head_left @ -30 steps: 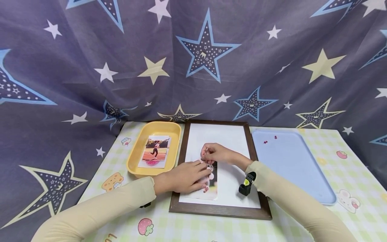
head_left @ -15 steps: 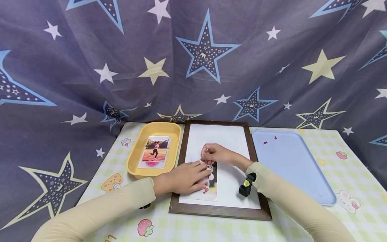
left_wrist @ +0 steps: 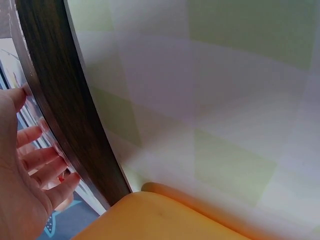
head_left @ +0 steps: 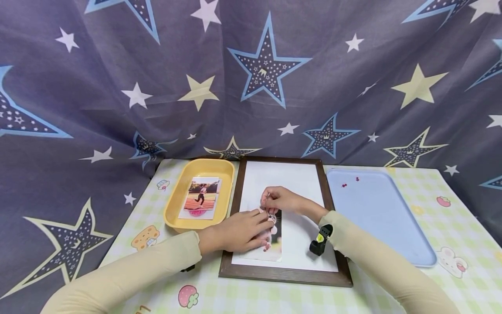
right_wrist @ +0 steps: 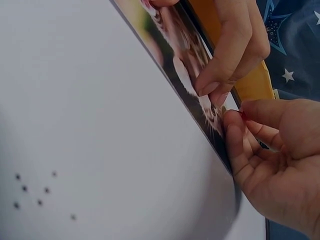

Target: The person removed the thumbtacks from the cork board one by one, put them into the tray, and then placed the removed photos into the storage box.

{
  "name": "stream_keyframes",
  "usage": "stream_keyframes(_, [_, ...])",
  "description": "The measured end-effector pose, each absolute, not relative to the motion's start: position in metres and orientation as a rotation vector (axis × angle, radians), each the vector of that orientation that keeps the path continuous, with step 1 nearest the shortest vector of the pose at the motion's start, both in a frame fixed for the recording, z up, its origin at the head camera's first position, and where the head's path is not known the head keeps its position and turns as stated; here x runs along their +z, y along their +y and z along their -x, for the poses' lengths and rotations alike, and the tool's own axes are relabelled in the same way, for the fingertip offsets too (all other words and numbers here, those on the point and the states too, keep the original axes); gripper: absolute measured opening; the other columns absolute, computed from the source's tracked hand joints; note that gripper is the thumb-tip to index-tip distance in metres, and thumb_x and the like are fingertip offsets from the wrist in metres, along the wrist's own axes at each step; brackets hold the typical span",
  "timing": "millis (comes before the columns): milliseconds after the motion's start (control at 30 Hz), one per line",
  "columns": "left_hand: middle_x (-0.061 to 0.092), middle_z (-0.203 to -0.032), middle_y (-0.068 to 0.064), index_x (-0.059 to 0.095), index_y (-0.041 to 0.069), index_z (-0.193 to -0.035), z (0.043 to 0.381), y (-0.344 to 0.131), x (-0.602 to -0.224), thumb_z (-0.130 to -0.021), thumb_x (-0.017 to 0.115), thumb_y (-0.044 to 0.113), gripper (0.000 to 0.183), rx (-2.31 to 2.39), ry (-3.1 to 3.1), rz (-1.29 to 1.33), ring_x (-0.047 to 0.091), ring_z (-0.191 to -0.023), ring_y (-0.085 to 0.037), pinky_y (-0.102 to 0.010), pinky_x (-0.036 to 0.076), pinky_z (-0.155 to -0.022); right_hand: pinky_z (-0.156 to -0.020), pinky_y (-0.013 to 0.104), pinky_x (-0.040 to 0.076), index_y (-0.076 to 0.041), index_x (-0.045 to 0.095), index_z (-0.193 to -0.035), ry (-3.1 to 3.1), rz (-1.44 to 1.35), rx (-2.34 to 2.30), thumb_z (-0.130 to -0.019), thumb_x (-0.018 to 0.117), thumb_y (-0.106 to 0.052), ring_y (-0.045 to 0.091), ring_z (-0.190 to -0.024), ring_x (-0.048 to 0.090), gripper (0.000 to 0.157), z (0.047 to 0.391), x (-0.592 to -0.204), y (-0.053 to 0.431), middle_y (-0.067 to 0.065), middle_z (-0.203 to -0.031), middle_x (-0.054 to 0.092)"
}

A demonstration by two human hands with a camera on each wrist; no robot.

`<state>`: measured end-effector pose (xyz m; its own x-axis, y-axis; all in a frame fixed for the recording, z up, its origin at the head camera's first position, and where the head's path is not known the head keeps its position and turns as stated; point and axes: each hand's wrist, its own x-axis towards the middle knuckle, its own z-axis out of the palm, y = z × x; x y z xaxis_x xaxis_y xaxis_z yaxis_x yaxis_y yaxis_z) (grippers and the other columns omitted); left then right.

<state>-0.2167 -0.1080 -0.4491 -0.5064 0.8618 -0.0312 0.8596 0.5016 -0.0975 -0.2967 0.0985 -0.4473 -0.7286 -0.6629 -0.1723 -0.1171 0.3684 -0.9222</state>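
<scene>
A photo of a striped animal with whiskers (head_left: 276, 248) lies on the white board (head_left: 303, 187) inside a dark brown frame (head_left: 286, 275). My left hand (head_left: 243, 231) rests flat on it, fingers spread and fairly straight, covering its left part. In the right wrist view, left fingertips press near the animal's head. At the photo's far end my right hand (head_left: 284, 199) pinches a red push pin (right_wrist: 243, 115) between thumb and forefinger; the pin's point is hidden. A small red spot (head_left: 267, 247) shows by the left fingertips.
Left of the frame stands a yellow tray (head_left: 229, 183) holding photos, a runner photo (head_left: 201, 194) on top. On the right, a blue tray (head_left: 384, 213) carries two red push pins (head_left: 344, 185). A checked cloth (head_left: 459, 226) covers the table; a starry curtain (head_left: 251, 126) hangs behind.
</scene>
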Motion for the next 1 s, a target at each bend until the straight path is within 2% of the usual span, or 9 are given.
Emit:
stream_keyframes(433, [0.051, -0.148, -0.005, 0.046, 0.015, -0.153, 0.2159, -0.1087, -0.4469, -0.107, 0.04, 0.051, 0.058, 0.17, -2.696, 1.551, 0.049, -0.137, -0.02, -0.037, 0.045, -0.114, -0.063, 0.02, 0.051, 0.009, 0.062, -0.103, 2.106, 0.652, -1.353, -0.098, 0.057, -0.001, 0.011, -0.069, 0.06, 0.012, 0.2986, -0.4473, 0.0983, 0.003, -0.08, 0.065])
stream_keyframes(633, [0.05, -0.15, -0.005, 0.044, 0.016, -0.154, 0.2159, -0.1083, -0.4483, -0.108, 0.039, 0.051, 0.058, 0.194, -2.703, 1.555, 0.048, -0.139, -0.02, -0.036, 0.044, -0.115, -0.064, 0.02, 0.051, 0.01, 0.062, -0.104, 2.101, 0.652, -1.348, -0.098, 0.057, -0.002, 0.01, -0.07, 0.06, 0.014, 0.3003, -0.4495, 0.0994, 0.002, -0.082, 0.065])
stream_keyframes(867, [0.053, -0.143, -0.002, 0.046, 0.017, -0.152, 0.2162, -0.1085, -0.4489, -0.107, 0.039, 0.051, 0.057, 0.192, -2.689, 1.559, 0.051, -0.131, -0.017, -0.034, 0.048, -0.111, -0.064, 0.02, 0.051, 0.009, 0.063, -0.104, 2.099, 0.659, -1.346, -0.098, 0.057, -0.002, 0.009, -0.07, 0.06, 0.014, 0.3005, -0.4512, 0.0999, 0.002, -0.083, 0.066])
stream_keyframes(1000, [0.052, -0.146, -0.003, 0.045, 0.016, -0.153, 0.2159, -0.1092, -0.4493, -0.107, 0.039, 0.052, 0.058, 0.205, -2.678, 1.557, 0.051, -0.133, -0.018, -0.034, 0.047, -0.112, -0.064, 0.02, 0.051, 0.01, 0.063, -0.104, 2.095, 0.653, -1.351, -0.098, 0.056, -0.002, 0.009, -0.07, 0.061, 0.014, 0.3005, -0.4517, 0.0996, 0.003, -0.084, 0.066])
